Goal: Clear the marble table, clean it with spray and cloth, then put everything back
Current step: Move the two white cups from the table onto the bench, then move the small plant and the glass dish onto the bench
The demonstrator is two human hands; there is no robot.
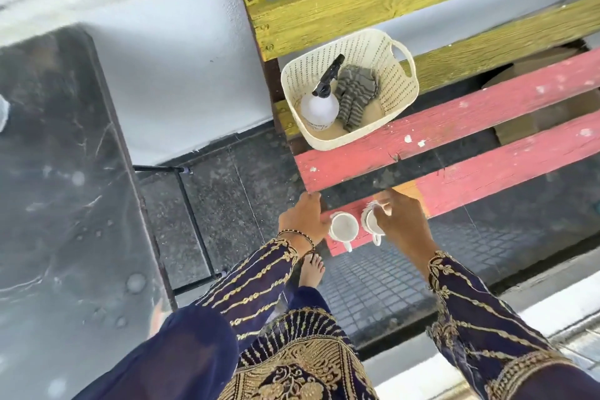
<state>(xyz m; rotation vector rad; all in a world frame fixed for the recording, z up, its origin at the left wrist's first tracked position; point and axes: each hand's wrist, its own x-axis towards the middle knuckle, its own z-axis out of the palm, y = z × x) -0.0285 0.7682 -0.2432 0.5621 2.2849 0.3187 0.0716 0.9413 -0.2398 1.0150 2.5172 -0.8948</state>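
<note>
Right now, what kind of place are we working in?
Probably an outdoor patio or terrace at a home, though I can't be sure. A slatted wooden bench painted red and yellow stands against a white wall, beside a dark marble table on a speckled stone floor.

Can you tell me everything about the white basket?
The basket is cream-white, looks like plastic, with walls full of small holes and a loop handle on its far side. It sits upright on the painted wooden bench, across a yellow and a red slat. Inside lie a white spray bottle with a black nozzle, leaning on its side, and a folded grey striped cloth next to it. Neither hand touches it.
</note>
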